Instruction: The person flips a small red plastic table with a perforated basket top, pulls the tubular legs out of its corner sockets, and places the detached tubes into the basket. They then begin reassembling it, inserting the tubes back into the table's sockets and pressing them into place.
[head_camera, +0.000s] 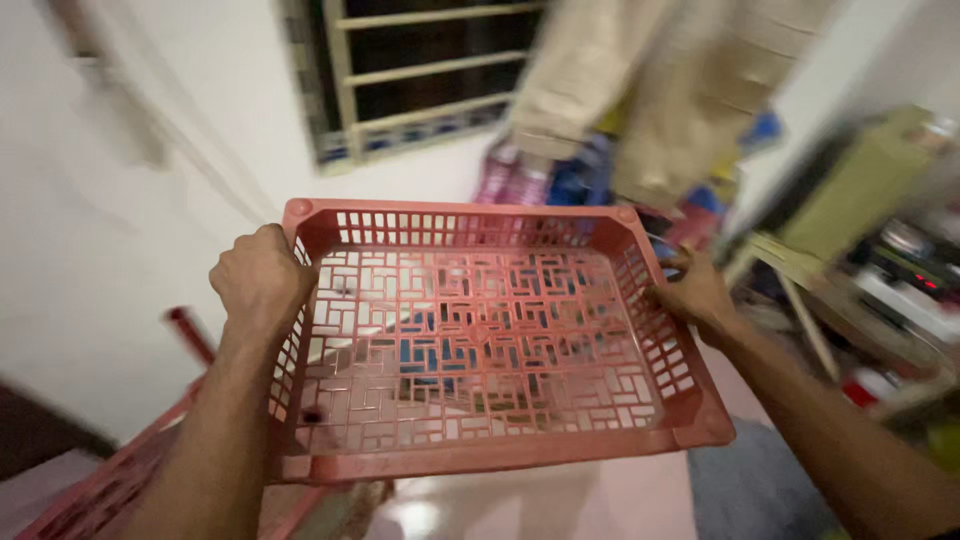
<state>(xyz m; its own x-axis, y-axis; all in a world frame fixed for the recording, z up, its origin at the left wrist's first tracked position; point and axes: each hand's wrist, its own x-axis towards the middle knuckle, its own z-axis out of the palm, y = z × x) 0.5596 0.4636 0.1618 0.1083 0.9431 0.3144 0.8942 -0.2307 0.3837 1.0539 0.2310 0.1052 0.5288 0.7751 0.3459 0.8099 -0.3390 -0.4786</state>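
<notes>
Empty red plastic basket (480, 350) judged light, stiff, lattice-walled; held at 9 and 3 o'clock rims, left hand (262, 278) and right hand (692, 292) curled closed around them.

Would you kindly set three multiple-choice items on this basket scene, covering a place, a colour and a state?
1. Where does the left hand grip the basket?
A. left wall
B. near rim
C. far rim

2. What colour is the basket?
A. blue
B. reddish pink
C. green

3. What does the basket hold?
A. folded clothes
B. bottles
C. nothing

Answers: 1 A, its fingers wrap the left wall while the right hand takes the right one; 2 B, the plastic lattice is reddish pink; 3 C, the floor shows through its bare bottom.
</notes>
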